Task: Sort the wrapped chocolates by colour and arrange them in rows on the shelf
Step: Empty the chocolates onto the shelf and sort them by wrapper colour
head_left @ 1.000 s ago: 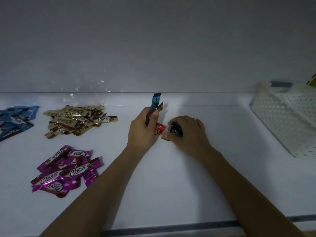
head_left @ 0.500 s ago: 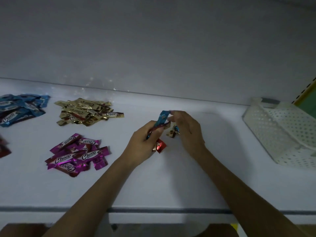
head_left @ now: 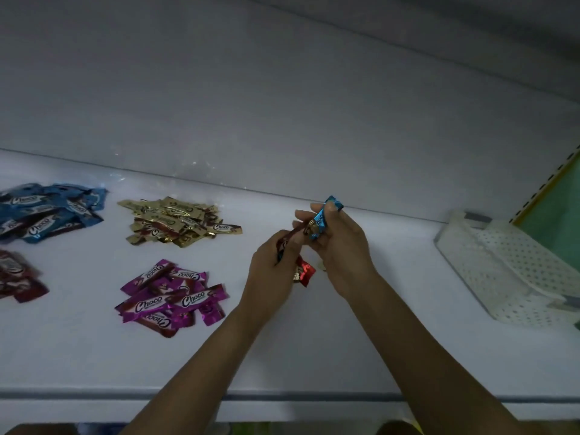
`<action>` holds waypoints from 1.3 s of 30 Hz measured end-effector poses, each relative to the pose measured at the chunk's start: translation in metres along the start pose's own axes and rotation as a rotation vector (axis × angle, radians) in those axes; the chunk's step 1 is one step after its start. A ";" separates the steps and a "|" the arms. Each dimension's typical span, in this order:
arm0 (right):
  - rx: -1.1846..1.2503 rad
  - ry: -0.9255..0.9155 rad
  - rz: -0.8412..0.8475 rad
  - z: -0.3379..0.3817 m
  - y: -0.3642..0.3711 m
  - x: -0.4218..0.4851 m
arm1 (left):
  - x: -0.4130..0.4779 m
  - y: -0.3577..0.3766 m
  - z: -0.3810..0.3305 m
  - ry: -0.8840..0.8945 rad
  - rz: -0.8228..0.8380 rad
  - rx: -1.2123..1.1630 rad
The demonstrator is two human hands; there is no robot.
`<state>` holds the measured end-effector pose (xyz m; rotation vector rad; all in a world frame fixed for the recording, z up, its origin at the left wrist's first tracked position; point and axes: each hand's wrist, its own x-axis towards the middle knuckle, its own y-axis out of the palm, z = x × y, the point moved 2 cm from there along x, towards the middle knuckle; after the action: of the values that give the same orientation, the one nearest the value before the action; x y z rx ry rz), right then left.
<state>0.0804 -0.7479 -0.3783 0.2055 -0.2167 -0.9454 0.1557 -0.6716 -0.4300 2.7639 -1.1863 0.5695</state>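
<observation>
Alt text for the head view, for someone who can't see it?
Two hands sort wrapped chocolates over a white shelf: the right hand pinches a blue chocolate, the left hand grips others, including a red chocolate. A blue pile, gold pile, magenta pile and dark red pile lie left; a white basket sits right.

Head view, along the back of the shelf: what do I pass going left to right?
Blue chocolate pile → gold chocolate pile → left hand gripping mixed chocolates → right hand pinching a blue chocolate → white perforated basket.
</observation>
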 end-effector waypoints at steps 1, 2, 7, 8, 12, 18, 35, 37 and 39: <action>0.021 0.005 0.022 0.001 0.010 0.000 | 0.001 -0.009 -0.006 0.006 -0.018 -0.008; 0.037 0.015 0.037 0.000 0.021 0.002 | 0.002 -0.020 -0.012 0.014 -0.032 -0.014; 0.064 0.097 0.103 -0.013 0.095 0.008 | -0.002 -0.112 -0.020 0.108 -0.159 0.190; 0.071 0.120 0.130 -0.019 0.112 0.009 | -0.004 -0.135 -0.018 0.111 -0.200 0.238; -0.021 0.261 0.239 -0.051 0.176 0.008 | -0.021 -0.222 -0.002 0.029 -0.347 0.358; -0.568 -0.050 0.457 -0.080 0.251 0.016 | -0.045 -0.268 0.022 -0.150 -0.599 0.150; -1.052 -0.406 0.588 -0.140 0.337 0.063 | -0.039 -0.271 0.016 -0.249 -0.669 -0.145; -0.774 -0.314 0.527 -0.121 0.323 0.052 | -0.039 -0.271 0.015 -0.208 -0.659 -0.140; -0.519 -0.067 0.602 -0.102 0.308 0.035 | -0.040 -0.271 0.016 -0.166 -0.613 -0.087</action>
<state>0.3674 -0.5933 -0.3905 -0.3572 -0.0789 -0.3840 0.3289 -0.4592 -0.4400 2.9133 -0.3152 0.2192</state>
